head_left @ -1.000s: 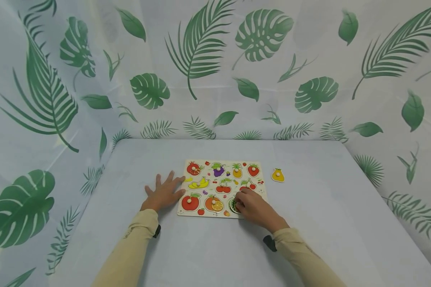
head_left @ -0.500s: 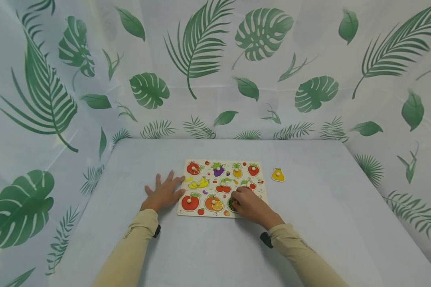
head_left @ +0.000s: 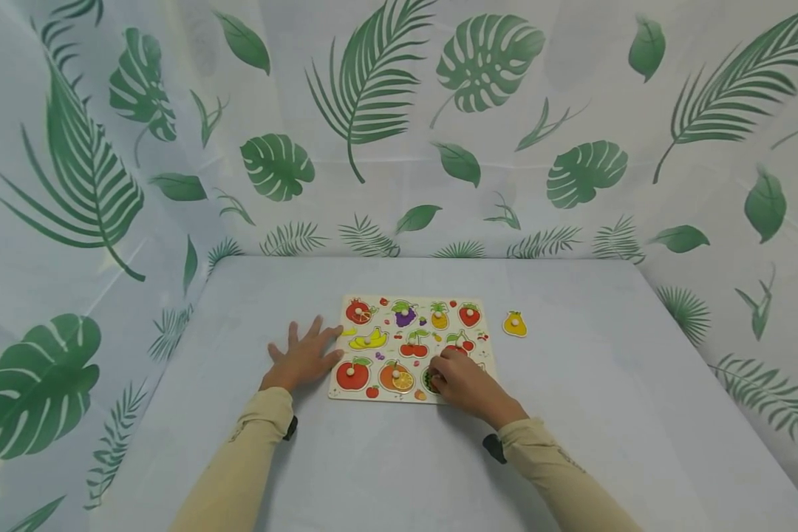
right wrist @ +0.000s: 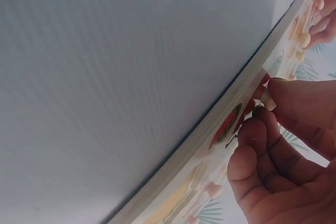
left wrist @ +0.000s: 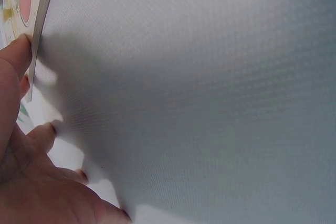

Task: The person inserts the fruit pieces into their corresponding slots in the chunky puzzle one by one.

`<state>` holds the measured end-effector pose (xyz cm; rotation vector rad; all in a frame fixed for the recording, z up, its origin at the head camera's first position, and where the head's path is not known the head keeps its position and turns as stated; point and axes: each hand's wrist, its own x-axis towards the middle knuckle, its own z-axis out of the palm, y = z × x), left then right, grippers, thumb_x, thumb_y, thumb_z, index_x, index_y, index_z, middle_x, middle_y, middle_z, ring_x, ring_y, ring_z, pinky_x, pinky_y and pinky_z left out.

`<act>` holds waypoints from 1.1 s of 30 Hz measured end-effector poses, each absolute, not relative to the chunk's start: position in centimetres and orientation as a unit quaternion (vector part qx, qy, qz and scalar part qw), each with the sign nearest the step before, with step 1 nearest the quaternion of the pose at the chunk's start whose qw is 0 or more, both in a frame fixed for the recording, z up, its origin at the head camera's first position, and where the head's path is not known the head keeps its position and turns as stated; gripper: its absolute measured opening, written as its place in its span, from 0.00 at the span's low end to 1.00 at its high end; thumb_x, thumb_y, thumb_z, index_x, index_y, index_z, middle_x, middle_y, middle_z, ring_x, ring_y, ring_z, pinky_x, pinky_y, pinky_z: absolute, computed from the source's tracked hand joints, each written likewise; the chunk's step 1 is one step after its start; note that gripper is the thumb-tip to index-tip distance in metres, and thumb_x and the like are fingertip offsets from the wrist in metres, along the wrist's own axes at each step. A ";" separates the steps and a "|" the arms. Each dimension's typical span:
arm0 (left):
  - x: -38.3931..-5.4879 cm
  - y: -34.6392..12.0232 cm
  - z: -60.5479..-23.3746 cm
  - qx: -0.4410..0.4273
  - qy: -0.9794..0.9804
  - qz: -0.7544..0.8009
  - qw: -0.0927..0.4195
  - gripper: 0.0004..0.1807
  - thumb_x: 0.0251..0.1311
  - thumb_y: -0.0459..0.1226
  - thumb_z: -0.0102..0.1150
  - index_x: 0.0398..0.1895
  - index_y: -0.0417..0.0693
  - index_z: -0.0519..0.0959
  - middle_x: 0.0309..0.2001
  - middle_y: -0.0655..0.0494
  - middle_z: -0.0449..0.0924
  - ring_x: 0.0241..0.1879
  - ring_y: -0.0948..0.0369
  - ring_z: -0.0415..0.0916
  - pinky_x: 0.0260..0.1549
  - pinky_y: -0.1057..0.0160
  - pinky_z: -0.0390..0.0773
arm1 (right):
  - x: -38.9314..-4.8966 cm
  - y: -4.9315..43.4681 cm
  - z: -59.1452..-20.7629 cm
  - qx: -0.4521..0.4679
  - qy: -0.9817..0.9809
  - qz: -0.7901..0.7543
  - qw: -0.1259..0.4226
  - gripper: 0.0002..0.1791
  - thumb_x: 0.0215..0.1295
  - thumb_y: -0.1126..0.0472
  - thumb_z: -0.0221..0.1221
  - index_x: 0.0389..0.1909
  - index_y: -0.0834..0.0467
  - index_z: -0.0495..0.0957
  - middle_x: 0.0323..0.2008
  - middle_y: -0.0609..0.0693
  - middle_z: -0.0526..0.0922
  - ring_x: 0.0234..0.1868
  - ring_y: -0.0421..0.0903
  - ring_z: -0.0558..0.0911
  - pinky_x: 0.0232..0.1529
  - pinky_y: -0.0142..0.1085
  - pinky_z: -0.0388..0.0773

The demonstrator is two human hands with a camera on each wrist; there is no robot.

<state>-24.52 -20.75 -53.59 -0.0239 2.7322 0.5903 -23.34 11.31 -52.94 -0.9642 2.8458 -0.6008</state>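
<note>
A wooden fruit peg puzzle board (head_left: 386, 400) lies flat on the table, with knobbed fruit pieces in it. At its front right, my right hand (head_left: 467, 383) is over a dark green watermelon piece (head_left: 428, 380), mostly covered by the fingers. In the right wrist view, thumb and finger pinch its small pale knob (right wrist: 268, 99), close over the board. My left hand (head_left: 302, 360) lies with fingers spread on the table at the left. Its thumb and index fingertip touch the board's left edge, also seen in the left wrist view (left wrist: 41, 24).
A yellow pear piece (head_left: 515, 324) with a white knob lies on the table right of the board. Banana (head_left: 369, 340), apple (head_left: 352, 376) and orange (head_left: 396, 378) pieces sit on the board. Leaf-patterned cloth (head_left: 399, 170) stands behind the table and at both sides.
My right hand has shifted slightly left with the watermelon piece, then stayed nearly still over the last half second. The left hand has kept its place.
</note>
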 end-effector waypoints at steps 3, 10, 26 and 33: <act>-24.6 -20.7 -53.7 -0.006 0.963 0.209 0.172 0.35 0.79 0.51 0.56 0.85 0.61 0.62 0.87 0.42 0.41 0.82 0.28 0.25 0.66 0.15 0.31 | -23.3 11.4 -53.0 -0.309 0.929 -0.199 0.039 0.06 0.67 0.70 0.71 0.40 0.62 0.84 0.35 0.49 0.79 0.37 0.43 0.76 0.40 0.37 0.82; -24.8 -20.7 -54.0 -0.007 0.961 0.212 0.177 0.36 0.78 0.52 0.57 0.85 0.62 0.62 0.87 0.42 0.40 0.82 0.28 0.24 0.66 0.14 0.30 | -23.3 11.7 -53.1 -0.309 0.925 -0.215 0.042 0.05 0.67 0.71 0.71 0.39 0.61 0.85 0.34 0.47 0.78 0.34 0.41 0.75 0.37 0.35 0.80; -24.7 -20.7 -53.8 -0.012 0.963 0.203 0.179 0.37 0.78 0.53 0.57 0.86 0.62 0.61 0.87 0.42 0.40 0.82 0.28 0.25 0.67 0.15 0.31 | -24.8 14.6 -51.6 -0.249 0.939 -0.231 0.059 0.15 0.70 0.67 0.70 0.56 0.62 0.84 0.36 0.47 0.82 0.36 0.43 0.79 0.40 0.38 0.83; -24.8 -20.8 -53.9 -0.010 0.963 0.200 0.179 0.37 0.78 0.53 0.56 0.86 0.61 0.61 0.87 0.42 0.40 0.81 0.28 0.24 0.66 0.14 0.32 | -27.0 17.5 -51.0 -0.218 0.945 -0.239 0.051 0.14 0.71 0.68 0.68 0.55 0.65 0.83 0.39 0.51 0.83 0.39 0.49 0.80 0.42 0.42 0.85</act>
